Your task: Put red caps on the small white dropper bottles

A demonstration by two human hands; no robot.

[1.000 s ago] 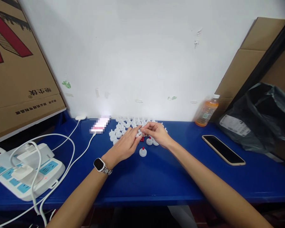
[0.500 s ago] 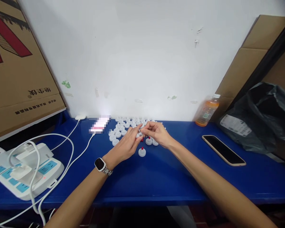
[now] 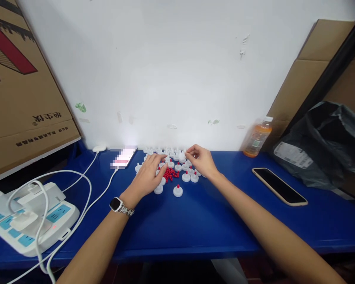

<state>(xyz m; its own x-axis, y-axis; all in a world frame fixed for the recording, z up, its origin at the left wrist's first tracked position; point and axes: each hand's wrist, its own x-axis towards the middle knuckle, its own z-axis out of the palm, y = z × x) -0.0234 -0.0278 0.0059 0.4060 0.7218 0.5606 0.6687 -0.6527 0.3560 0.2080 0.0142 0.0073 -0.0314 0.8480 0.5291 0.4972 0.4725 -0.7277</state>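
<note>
Many white round nozzle caps stand on the blue table, several with small red tips. A heap of small red tips lies among them. My left hand hovers over the caps left of the heap, thumb and fingers apart, hiding some caps beneath it. To the right of the heap, my right hand pinches a white nozzle cap between thumb and forefinger at the back of the group. A single red-tipped cap sits apart, nearest the front edge.
A power strip with white cables and a lit phone lie on the left. An orange drink bottle, a dark phone and a black plastic bag are on the right. Behind stands a white wall.
My hands, previously together over the middle, have moved apart: the left toward the left, the right slightly back and right. The heap of red tips between them has come into view.
</note>
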